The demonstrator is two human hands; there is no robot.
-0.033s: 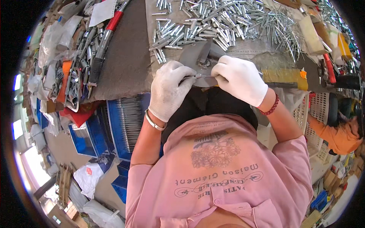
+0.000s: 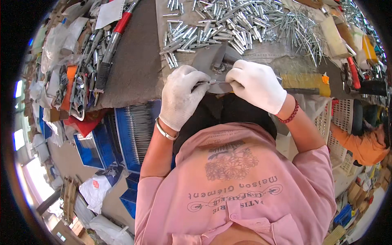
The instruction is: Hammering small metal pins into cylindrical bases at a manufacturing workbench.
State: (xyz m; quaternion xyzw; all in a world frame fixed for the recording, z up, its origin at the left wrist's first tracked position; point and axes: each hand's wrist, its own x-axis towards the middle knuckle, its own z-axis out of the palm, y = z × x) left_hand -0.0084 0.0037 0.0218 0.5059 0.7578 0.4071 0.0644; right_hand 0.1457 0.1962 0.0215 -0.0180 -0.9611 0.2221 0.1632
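The left hand [image 2: 179, 98] and right hand [image 2: 259, 87] pinch a slim metal piece [image 2: 212, 81] between them at the worktop's [image 2: 132, 61] near edge — probably light, stiff, slippery — best held near its ends.

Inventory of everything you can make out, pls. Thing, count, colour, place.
Short metal tubes: many, silver, bench top centre
Thin metal rods: many, silver, right of tubes
Metal fixture: one, grey, bench edge
Small metal piece: one or more (unclear), silver, between fingertips
Red-banded tool: one, red and grey, upper left
Paper sheet: one, white, upper left
Red-handled tool: one, upper right
Blue bins: at least three, below bench, left
White bag: one, lower left
Perforated crate: at least one, off-white, right
Co-worker: one, orange clothing, far right
Shirt: one, pink, on wearer
Left hand: one, white glove, pinching piece
Right hand: one, white glove, pinching piece
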